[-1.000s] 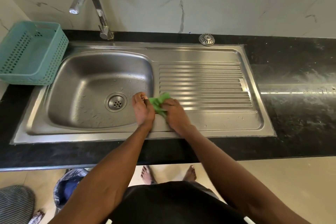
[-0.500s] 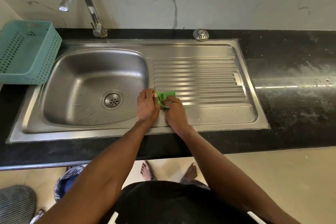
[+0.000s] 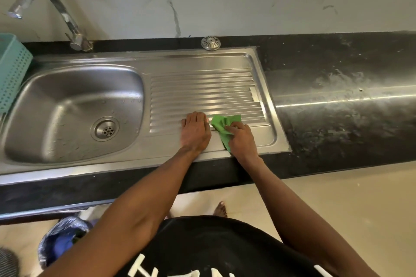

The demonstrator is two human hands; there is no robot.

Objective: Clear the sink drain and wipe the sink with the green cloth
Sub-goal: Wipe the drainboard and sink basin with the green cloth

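The green cloth [image 3: 221, 125] lies crumpled on the ribbed drainboard [image 3: 202, 87] of the steel sink, near its front edge. My right hand [image 3: 242, 139] grips the cloth and presses it to the metal. My left hand [image 3: 195, 131] lies flat on the drainboard just left of the cloth, fingers together, its fingertips at the cloth's edge. The sink bowl [image 3: 67, 105] at the left is wet with droplets. Its round drain [image 3: 105, 128] sits uncovered in the bowl. A steel strainer cap [image 3: 210, 42] rests on the counter behind the drainboard.
A curved tap [image 3: 56, 11] stands behind the bowl. A teal plastic basket [image 3: 11, 67] sits at the far left. Black stone counter [image 3: 337, 96] runs to the right. A lined bin [image 3: 63, 240] stands on the floor below, left of my feet.
Both hands and the cloth have moved right, from the bowl's right rim onto the drainboard. The camera view has shifted right as well.
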